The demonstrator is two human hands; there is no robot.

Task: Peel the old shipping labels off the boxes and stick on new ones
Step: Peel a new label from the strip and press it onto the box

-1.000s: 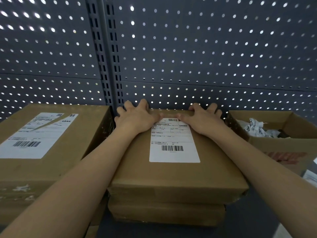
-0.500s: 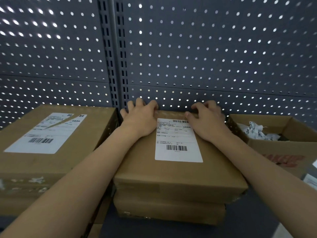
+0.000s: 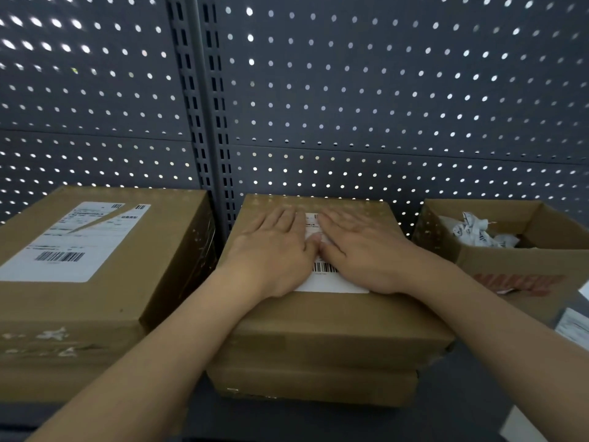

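A brown cardboard box (image 3: 334,317) lies on top of a second flat box (image 3: 312,386) in the middle of the shelf. A white shipping label (image 3: 328,282) with a barcode is stuck on its top face. My left hand (image 3: 277,250) and my right hand (image 3: 360,250) lie flat side by side on the label, fingers straight, thumbs nearly touching. They cover most of the label; only its lower edge, the barcode and a strip between the hands show.
A larger box (image 3: 149,250) at the left carries a white label (image 3: 73,240) with a diagonal tear near its top. An open carton (image 3: 510,269) at the right holds crumpled label scraps (image 3: 481,232). Loose white sheets (image 3: 573,327) lie at the far right. A perforated grey panel (image 3: 382,106) stands behind.
Both hands have slid from the far corners of the box inward and toward me onto the label, now pressing it flat. The view has shifted slightly left.
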